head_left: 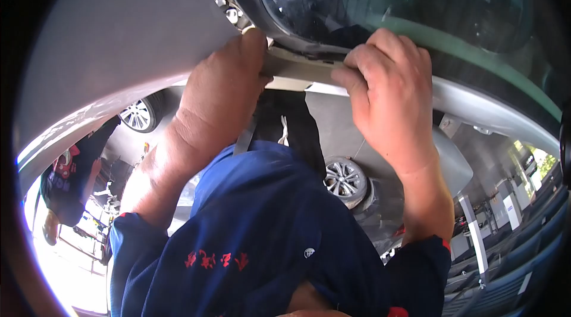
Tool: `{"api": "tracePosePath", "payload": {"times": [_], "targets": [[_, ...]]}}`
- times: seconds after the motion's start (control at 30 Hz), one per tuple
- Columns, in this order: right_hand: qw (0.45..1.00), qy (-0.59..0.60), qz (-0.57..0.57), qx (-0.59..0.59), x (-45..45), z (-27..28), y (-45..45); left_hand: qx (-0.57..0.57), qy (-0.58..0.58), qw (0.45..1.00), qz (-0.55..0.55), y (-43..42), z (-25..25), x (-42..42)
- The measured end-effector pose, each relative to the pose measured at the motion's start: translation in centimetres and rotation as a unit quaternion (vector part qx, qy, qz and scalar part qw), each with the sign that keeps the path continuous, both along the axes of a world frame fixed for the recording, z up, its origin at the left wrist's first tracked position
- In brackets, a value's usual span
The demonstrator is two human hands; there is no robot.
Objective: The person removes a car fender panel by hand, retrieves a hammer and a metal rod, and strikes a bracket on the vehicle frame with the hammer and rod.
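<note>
My left hand (226, 76) is closed at the gap between the dark grey hood (137, 25) and the base of the windshield (339, 4). Its fingertips are hidden, so what they hold cannot be made out. Just beyond them, metal hinge parts (232, 16) show in the gap. My right hand (392, 79) is at the lower windshield edge, fingers curled and thumb drawn in close to them. Whatever lies between those fingertips is too small to tell. A grey-beige body strip (297, 69) runs between the two hands, below the black windshield trim (309, 52).
A loose wheel (345, 179) lies on the floor near my body. To the left, another person (65, 183) in dark clothes is near a car wheel (137, 114). A side mirror (450, 159) sticks out at right, with posts (474, 236) beyond.
</note>
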State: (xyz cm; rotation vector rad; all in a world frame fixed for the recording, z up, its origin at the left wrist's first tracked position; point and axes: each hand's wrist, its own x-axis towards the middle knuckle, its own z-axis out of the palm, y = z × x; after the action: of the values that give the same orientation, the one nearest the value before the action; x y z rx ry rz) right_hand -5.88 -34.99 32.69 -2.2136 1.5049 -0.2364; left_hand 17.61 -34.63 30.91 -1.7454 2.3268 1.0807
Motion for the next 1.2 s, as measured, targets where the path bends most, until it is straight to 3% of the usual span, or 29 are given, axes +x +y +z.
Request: {"api": "tracePosePath", "payload": {"times": [0.67,0.8,0.9,1.13,1.2], "targets": [[0.999,-0.017,0.024,0.023,-0.3,0.7,0.4,0.025,0.017,0.999,0.019,1.0,0.5,0.7],[0.999,0.009,0.036,0.015,-0.1,1.2,0.3,0.000,-0.034,0.999,0.015,2.4,0.1,0.5],[0.999,0.007,0.045,0.020,-0.1,0.8,0.2,0.022,0.009,0.994,0.107,3.4,0.1,0.1],[0.999,0.012,0.042,-0.002,0.2,0.7,0.7,-0.135,0.130,0.978,0.087,9.1,-1.8,4.6],[0.999,0.014,0.039,-0.013,0.4,1.0,1.0,-0.138,0.094,0.983,0.072,11.0,-2.9,8.1]]}}
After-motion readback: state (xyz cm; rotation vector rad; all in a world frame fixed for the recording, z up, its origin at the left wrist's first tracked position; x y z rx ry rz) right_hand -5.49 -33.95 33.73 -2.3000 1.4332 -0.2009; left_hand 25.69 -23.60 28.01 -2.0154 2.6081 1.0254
